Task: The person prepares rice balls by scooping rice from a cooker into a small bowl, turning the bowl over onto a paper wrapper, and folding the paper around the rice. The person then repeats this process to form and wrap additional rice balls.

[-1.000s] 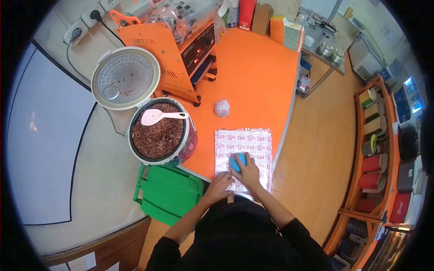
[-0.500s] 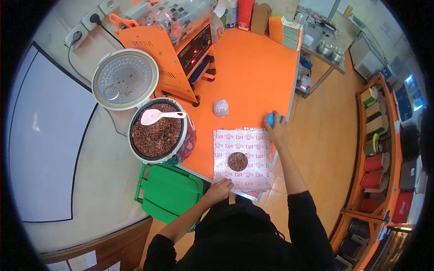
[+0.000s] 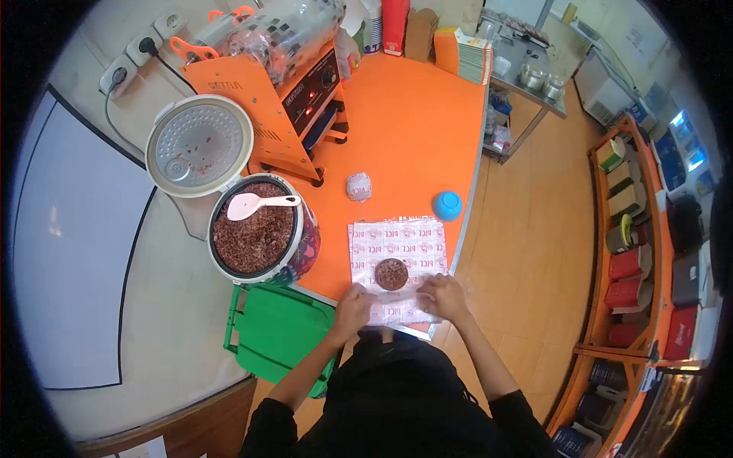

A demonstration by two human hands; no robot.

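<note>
A stack of printed wrapping paper point(image 3: 398, 237) lies at the near end of the orange table, with a round, flat-topped mound of reddish-brown rice point(image 3: 392, 275) on it. My left hand point(image 3: 353, 308) pinches the paper's left side near the front. Opposite it, my right hand point(image 3: 445, 296) has its fingers closed on the right side. Between them the near part of the top sheet is raised and folded toward the rice. Beyond the paper's far right corner sits a small blue cup point(image 3: 447, 205), out of my hands. A paper-wrapped bundle point(image 3: 359, 186) rests beyond the far left corner.
To the left stands an open rice cooker point(image 3: 311, 256) full of the same rice, a pink rice paddle point(image 3: 256, 204) lying on top. An orange sealing machine point(image 3: 252, 114) is behind it. A green bin point(image 3: 282, 328) stands below the table's left edge.
My right hand has let go of the blue cup and come back to the paper's right side. Both hands now lift the near part of the sheet.
</note>
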